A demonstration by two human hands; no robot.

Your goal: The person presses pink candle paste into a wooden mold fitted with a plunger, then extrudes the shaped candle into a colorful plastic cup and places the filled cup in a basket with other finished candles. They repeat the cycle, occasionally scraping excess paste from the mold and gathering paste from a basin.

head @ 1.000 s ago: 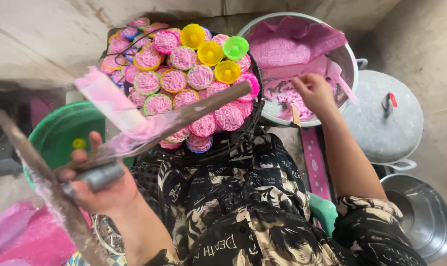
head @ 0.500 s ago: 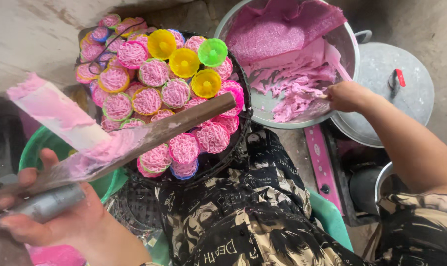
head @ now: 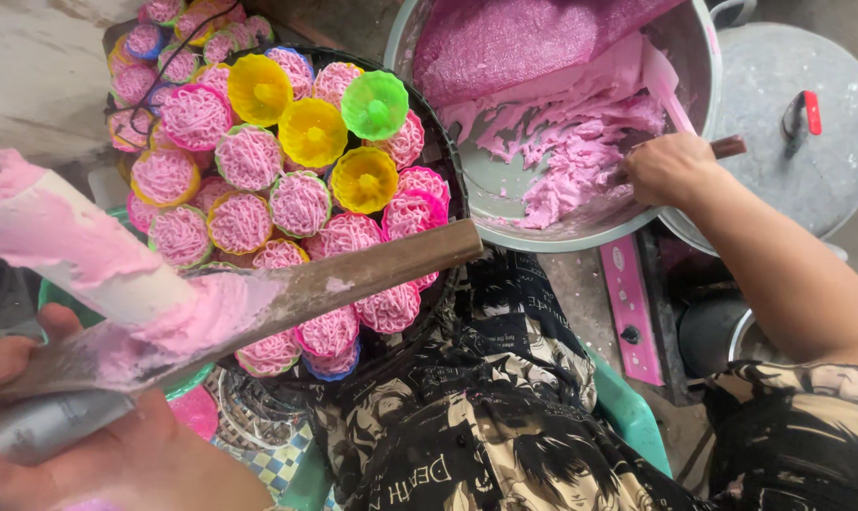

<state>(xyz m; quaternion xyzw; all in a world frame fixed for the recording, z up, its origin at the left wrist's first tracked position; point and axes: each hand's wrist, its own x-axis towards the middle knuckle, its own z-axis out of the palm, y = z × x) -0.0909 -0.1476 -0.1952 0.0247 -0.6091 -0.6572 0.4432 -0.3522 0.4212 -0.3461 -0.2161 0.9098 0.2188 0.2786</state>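
While the pink dough [head: 580, 142] is lying heaped in the large metal basin [head: 490, 189] at upper right, it is being scooped with a wooden-handled spatula [head: 694, 123] around which the right hand [head: 670, 168] is fully closed. The noodle press [head: 230, 303], smeared pink, is being held in the tightly closed grip of the left hand [head: 97, 445], near the basket [head: 443, 161] of filled coloured moulds [head: 301, 203]. The step is judged to be reloading; dough would need carrying across into the press.
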